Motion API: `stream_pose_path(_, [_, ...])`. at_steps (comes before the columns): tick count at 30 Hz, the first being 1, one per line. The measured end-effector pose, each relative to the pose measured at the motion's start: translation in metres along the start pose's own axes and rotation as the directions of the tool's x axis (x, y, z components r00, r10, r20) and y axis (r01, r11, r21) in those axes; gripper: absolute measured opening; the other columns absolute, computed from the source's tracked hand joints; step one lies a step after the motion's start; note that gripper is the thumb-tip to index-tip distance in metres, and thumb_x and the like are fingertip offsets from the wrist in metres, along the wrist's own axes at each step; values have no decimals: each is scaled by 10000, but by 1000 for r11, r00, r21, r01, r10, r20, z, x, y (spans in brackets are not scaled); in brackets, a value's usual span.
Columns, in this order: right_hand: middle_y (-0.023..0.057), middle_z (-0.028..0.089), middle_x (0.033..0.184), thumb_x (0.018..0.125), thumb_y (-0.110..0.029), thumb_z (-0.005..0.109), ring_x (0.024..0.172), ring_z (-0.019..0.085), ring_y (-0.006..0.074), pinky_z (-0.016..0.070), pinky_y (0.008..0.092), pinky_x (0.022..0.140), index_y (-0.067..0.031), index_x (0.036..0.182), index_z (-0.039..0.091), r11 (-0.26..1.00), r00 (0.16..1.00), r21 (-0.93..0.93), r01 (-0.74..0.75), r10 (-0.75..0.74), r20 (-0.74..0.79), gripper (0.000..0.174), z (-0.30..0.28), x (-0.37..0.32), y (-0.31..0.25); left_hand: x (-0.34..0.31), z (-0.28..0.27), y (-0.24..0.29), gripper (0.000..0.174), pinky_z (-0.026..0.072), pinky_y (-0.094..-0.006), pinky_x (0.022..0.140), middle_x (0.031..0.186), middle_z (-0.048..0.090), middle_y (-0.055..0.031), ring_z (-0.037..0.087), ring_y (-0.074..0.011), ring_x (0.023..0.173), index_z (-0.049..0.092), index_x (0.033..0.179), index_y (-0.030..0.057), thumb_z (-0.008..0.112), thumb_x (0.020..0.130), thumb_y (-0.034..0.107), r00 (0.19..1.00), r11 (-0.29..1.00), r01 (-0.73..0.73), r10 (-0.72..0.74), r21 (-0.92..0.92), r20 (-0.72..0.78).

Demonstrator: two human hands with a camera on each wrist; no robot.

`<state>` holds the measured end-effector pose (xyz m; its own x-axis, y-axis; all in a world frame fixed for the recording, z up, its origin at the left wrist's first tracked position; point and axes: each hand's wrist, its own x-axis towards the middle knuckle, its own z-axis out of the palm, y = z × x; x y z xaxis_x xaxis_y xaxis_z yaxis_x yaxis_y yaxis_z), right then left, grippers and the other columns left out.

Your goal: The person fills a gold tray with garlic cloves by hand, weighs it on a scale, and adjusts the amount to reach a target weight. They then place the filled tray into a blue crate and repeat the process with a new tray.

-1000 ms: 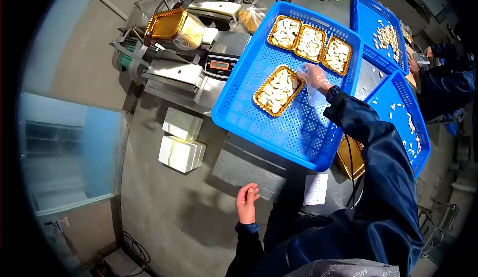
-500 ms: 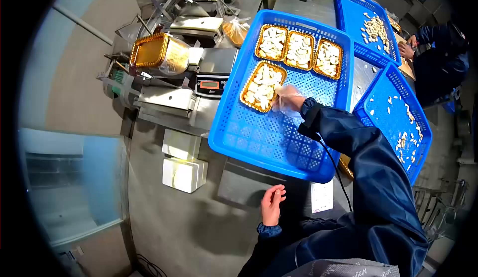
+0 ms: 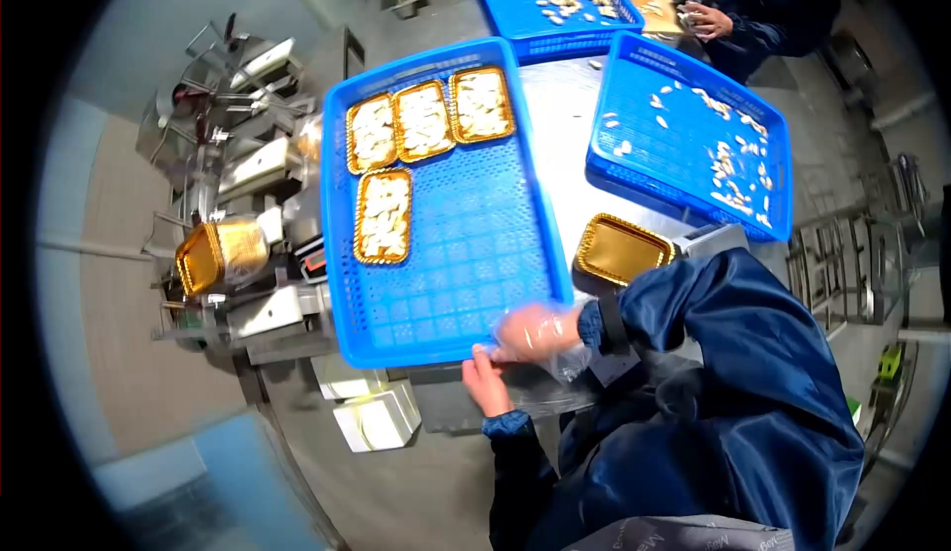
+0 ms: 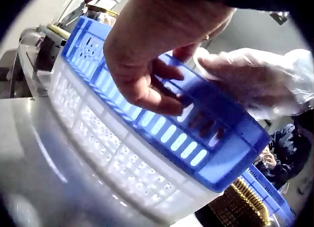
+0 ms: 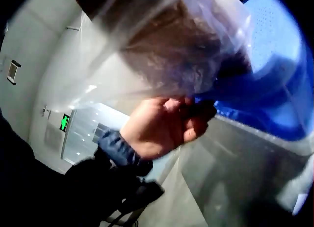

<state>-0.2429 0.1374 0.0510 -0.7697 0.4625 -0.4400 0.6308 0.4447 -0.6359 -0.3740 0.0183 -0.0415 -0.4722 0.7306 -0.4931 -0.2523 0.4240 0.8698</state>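
A large blue basket (image 3: 466,303) holds several gold trays (image 3: 383,216) of pale sliced pieces in its far and left part. At its near wall, my bare left hand (image 3: 486,385) grips the rim, fingers bent against the slotted outside (image 4: 147,82). Close to its right, my right hand (image 3: 538,333), in a clear plastic glove, holds the same rim; in the left wrist view the gloved hand (image 4: 250,77) lies over the edge, its fingers partly hidden behind the wall. Loose plastic covers most of it in the right wrist view. A white perforated basket (image 4: 113,143) sits beneath the blue one.
An empty gold tray (image 3: 624,249) lies right of the basket. Two more blue baskets (image 3: 684,170) with pale pieces stand beyond. Metal equipment and wrapped gold trays (image 3: 223,254) are at left, white boxes (image 3: 376,419) below. Another person's hands (image 3: 708,21) work at top right.
The right hand has left the fourth filled tray, now at the basket's left below the row, and come to the near rim. The left hand has risen to that rim. The view has turned.
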Motion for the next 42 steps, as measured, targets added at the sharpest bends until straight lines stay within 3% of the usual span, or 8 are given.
stream_pose_path(2, [216,626,742,877,-407,543,668,624,389,491,474,575,9,918,606,1000,927,24,-15,23,-374,422,42,-16,-7,-12,7,19,285,382,-221,508,667,503,8,497,-83,618,492,777,72,528,951,295,997,1000,-26,26,4,-67])
stream_pose_path(13, [199,624,765,837,-223,609,694,623,392,493,465,584,61,1066,519,904,963,396,163,-58,-265,376,91,-68,-20,-72,-51,12,234,456,-247,590,738,548,-26,550,-128,669,522,816,81,549,920,289,992,984,123,-124,-127,-3])
stream_pose_path(16, [162,613,814,864,-168,565,767,603,363,489,425,670,-25,979,568,763,741,319,562,-294,-603,184,71,-119,4,-95,-43,15,222,414,-269,551,761,567,-16,530,-126,666,546,848,75,538,925,283,955,985,166,-171,-44,-241])
stream_pose_path(18, [160,616,813,872,-153,527,729,610,321,465,403,628,-54,867,588,832,833,319,455,-271,-482,117,22,-164,49,-103,-48,10,158,422,-273,601,788,549,-21,486,-115,689,566,906,53,538,940,204,948,974,-29,99,227,-304])
stream_pose_path(20, [155,621,821,890,-202,504,740,615,323,478,391,632,-64,864,601,787,665,450,422,69,-744,171,27,-183,114,-107,-25,9,142,441,-286,625,846,556,-49,495,-122,700,557,943,18,526,947,157,548,668,-384,721,638,-425])
stream_pose_path(22, [152,611,748,878,-239,548,709,617,318,489,417,605,-43,800,604,988,487,153,-14,140,-862,219,15,-201,163,-133,28,20,147,457,-300,628,927,573,-80,532,-137,736,542,979,-1,510,951,140,527,659,-422,737,622,-423])
stream_pose_path(27, [129,635,735,686,-193,659,693,657,259,489,398,556,-50,749,661,900,722,-237,-367,115,-683,156,93,-158,192,-169,191,-33,236,514,-267,689,999,585,-61,582,-143,839,533,1122,29,561,914,138,990,986,-132,128,100,52])
stream_pose_path(42, [134,662,772,666,-172,644,734,666,281,497,393,585,-72,727,687,978,788,-122,-170,60,-612,124,72,-198,189,-128,238,-105,352,312,-212,409,683,462,19,382,-54,526,459,1252,74,517,959,261,954,955,245,-208,-164,215])
